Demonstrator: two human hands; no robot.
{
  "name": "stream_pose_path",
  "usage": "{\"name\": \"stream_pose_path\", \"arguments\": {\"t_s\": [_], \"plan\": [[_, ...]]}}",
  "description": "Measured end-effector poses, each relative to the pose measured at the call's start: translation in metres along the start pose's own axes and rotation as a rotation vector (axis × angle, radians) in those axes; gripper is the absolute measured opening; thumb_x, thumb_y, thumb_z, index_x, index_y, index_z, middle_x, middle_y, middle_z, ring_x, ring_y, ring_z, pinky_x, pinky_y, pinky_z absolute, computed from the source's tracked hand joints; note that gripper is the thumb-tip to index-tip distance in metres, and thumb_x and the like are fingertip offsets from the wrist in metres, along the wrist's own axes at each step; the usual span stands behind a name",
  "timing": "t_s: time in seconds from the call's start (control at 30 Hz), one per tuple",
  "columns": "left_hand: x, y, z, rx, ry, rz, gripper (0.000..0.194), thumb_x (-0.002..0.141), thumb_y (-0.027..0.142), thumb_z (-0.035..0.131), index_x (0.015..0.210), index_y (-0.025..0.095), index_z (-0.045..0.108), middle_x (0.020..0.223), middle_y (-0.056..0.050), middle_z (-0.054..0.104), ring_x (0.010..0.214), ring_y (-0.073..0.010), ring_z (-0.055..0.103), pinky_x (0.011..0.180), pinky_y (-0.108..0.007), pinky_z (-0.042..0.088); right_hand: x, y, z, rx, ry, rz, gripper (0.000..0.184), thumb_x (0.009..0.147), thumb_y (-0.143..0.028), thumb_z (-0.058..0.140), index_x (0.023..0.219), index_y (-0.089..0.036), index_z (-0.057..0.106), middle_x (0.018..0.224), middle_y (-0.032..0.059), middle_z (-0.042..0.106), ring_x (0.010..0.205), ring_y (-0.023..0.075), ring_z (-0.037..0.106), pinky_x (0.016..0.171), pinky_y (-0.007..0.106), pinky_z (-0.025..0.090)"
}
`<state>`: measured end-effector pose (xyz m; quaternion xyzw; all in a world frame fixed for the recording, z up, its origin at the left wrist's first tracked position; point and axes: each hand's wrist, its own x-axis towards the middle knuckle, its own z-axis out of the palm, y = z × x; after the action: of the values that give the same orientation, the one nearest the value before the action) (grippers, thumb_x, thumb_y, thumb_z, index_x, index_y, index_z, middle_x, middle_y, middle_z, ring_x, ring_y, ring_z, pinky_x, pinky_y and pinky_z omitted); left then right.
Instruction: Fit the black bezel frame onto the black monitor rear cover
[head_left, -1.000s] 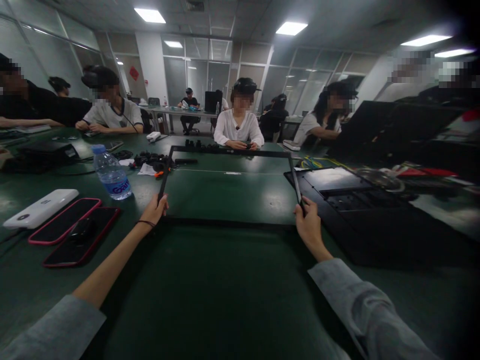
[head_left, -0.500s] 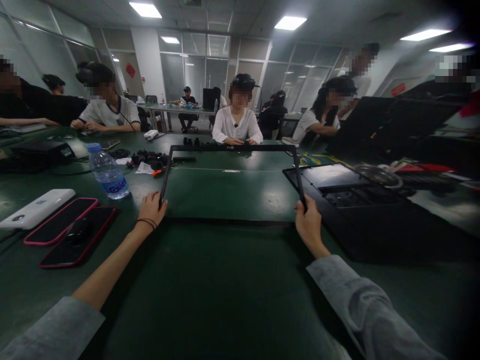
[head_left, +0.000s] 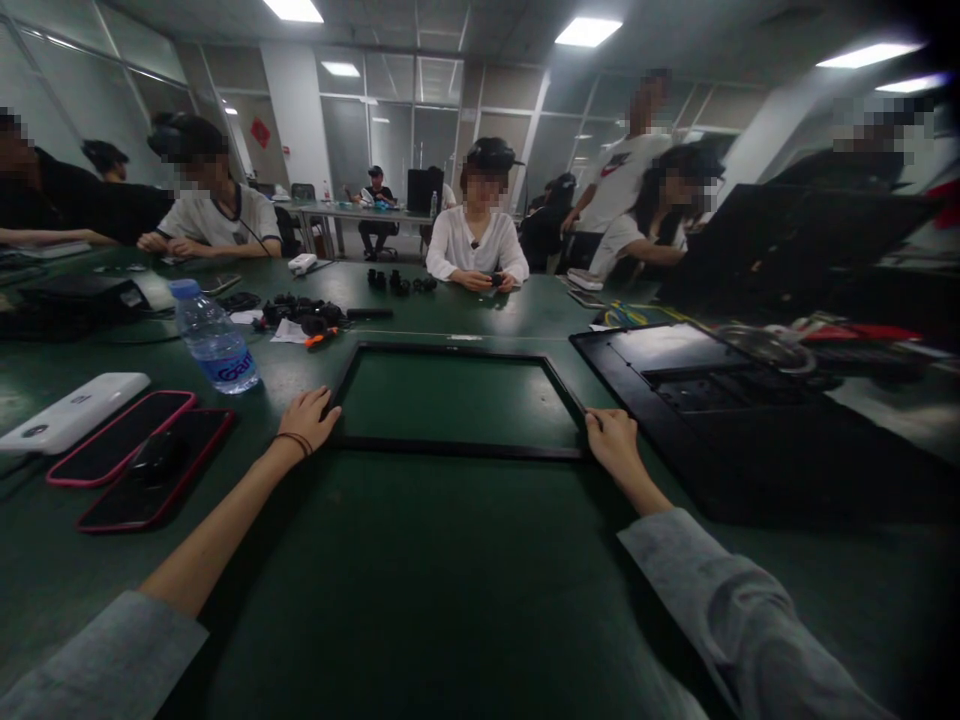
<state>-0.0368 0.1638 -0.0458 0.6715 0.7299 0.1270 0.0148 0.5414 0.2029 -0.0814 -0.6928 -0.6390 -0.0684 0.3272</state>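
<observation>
A thin black monitor bezel (head_left: 465, 450), an open rectangle, lies low over the green table (head_left: 450, 590) in front of me; its far edge has come down near the tabletop. My left hand (head_left: 309, 420) is closed on its left side, by the near corner. On the opposite side my right hand (head_left: 613, 440) grips the right rail, thumb toward the inside. Green tabletop shows through the frame's opening. Whether the bezel rests fully on the table I cannot tell.
Left of me are a water bottle (head_left: 217, 340), a white power bank (head_left: 75, 412) and two red-edged phones, a black mouse (head_left: 155, 458) on one. A large black panel (head_left: 780, 450) lies to the right. A person in white (head_left: 478, 245) sits opposite; others sit around.
The bezel's far edge has tilted down and away from me, from raised to nearly flat. Both hands keep hold of its sides. A standing person in the background has moved left.
</observation>
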Motion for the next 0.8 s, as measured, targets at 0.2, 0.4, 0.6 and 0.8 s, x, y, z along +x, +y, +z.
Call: {"name": "stream_pose_path", "arguments": {"t_s": [0.2,0.4,0.6,0.8], "plan": [[-0.004,0.008,-0.008,0.010,-0.054,-0.035,0.060,0.102,0.041,0.034,0.149,0.010,0.053,0.161,-0.012,0.045,0.149,-0.0308,0.038,0.121,-0.045,0.033,-0.006,-0.005,-0.003,-0.072,-0.036,-0.002,0.048,0.094,-0.038,0.044,0.122,-0.011,0.072,0.113,0.0219,0.065,0.110,0.0348,0.055,0.092,0.050,0.047],[-0.004,0.006,-0.006,-0.011,-0.017,-0.027,0.056,0.101,0.041,0.037,0.146,0.014,0.056,0.159,-0.012,0.048,0.147,-0.0307,0.041,0.120,-0.047,0.035,-0.008,-0.008,-0.004,-0.065,-0.054,-0.001,0.047,0.093,-0.035,0.045,0.126,-0.012,0.070,0.117,0.0209,0.064,0.114,0.0347,0.054,0.094,0.052,0.047],[-0.004,0.004,-0.003,-0.037,0.006,-0.021,0.057,0.100,0.043,0.038,0.144,0.013,0.058,0.157,-0.014,0.050,0.146,-0.0330,0.042,0.118,-0.050,0.037,-0.009,-0.022,-0.016,-0.104,-0.091,0.108,0.044,0.088,-0.035,0.053,0.123,-0.014,0.072,0.119,0.0205,0.061,0.115,0.0371,0.052,0.095,0.054,0.046],[-0.004,0.005,-0.004,-0.035,0.032,-0.014,0.051,0.097,0.038,0.041,0.140,0.018,0.061,0.154,-0.011,0.054,0.143,-0.0322,0.045,0.117,-0.049,0.038,-0.009,-0.033,-0.026,-0.062,-0.100,0.165,0.039,0.086,-0.031,0.054,0.116,-0.017,0.074,0.115,0.0188,0.059,0.112,0.0364,0.052,0.095,0.053,0.046]]}}
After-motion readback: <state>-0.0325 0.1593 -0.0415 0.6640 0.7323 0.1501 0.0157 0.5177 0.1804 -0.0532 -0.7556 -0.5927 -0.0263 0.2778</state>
